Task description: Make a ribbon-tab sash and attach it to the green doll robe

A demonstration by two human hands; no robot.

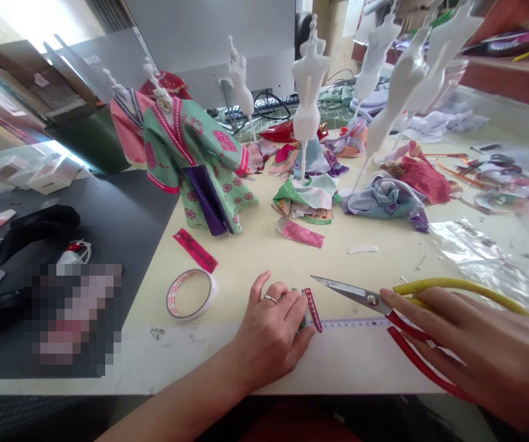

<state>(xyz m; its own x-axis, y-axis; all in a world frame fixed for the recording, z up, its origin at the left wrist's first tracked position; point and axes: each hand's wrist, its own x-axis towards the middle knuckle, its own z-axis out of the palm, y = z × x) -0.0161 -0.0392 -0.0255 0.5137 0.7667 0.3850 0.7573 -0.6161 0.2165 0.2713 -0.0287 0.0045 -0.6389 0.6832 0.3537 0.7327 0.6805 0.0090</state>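
Observation:
Low over the front of the table, my left hand (pixel 276 322) presses down with its fingers closed on a short piece of patterned ribbon trim. The red end of the ribbon trim (pixel 313 310) sticks out past my fingertips, while the rest is hidden under them. A ruler strip (pixel 351 324) runs along the tabletop just beside it. My right hand (pixel 458 344) grips a pair of scissors (pixel 370 299) with yellow and red handles. The blades look closed and point left, a short way from the trim.
A tape roll (pixel 191 294) and a magenta strip (pixel 195 250) lie to the left. Behind stand a green doll robe (pixel 199 147) on a stand and several white doll torsos (pixel 309 80). Fabric scraps (pixel 384 196) and a clear plastic bag (pixel 480 252) cover the right side.

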